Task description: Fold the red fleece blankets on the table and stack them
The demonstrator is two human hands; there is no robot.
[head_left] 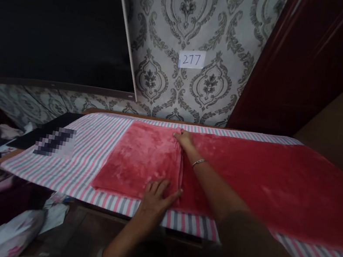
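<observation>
A red plush blanket lies spread along a table, its left part doubled over into a layered rectangle. My left hand presses flat on the near side of that folded part, fingers spread and thumb by the layered edge. At the far end of the same edge, my right hand closes its fingertips on the blanket. Beneath the blanket is a cloth with pink, grey and white stripes.
A large dark screen stands behind the table at left. A paper marked 277 is on the patterned wall. A dark red panel rises at right. Clothes and a plastic bag lie below the table's left end.
</observation>
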